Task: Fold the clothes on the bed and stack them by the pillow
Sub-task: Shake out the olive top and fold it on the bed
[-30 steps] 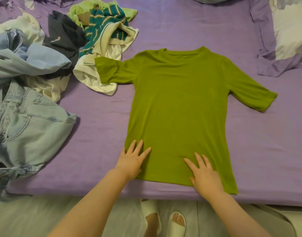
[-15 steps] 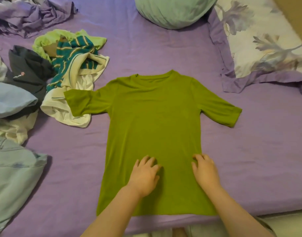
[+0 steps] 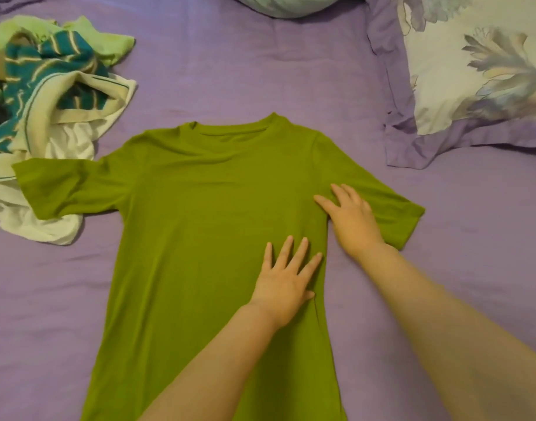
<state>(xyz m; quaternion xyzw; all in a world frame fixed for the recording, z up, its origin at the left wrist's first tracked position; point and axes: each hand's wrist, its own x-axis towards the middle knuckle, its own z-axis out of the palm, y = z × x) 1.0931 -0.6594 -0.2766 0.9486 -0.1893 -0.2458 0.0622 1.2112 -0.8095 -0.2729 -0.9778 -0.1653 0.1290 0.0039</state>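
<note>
1. At the far left a heap of clothes (image 3: 57, 123) lies crumpled on the bed (image 3: 230, 71): a light green piece, a teal one with pale stripes, and white and cream fabric underneath.
2. The green T-shirt (image 3: 206, 238) is spread flat in the middle of the bed, neck toward the far side. Its left sleeve overlaps the white fabric at the edge of the heap; its hem runs out of view at the bottom.
3. The left hand (image 3: 286, 284) rests palm down on the shirt's body near its right side seam, fingers (image 3: 283, 250) straight and spread, holding nothing.
4. The right hand (image 3: 350, 218) lies flat where the right sleeve meets the body, fingers loosely extended, thumb pointing toward the shirt's middle, pressing the cloth rather than gripping it.
5. At the top edge sits a pale green cushion (image 3: 285, 4), mostly cut off.
6. At the upper right a pillow (image 3: 479, 71) with a flower print and a purple border lies near the shirt's right shoulder, not touching it.
</note>
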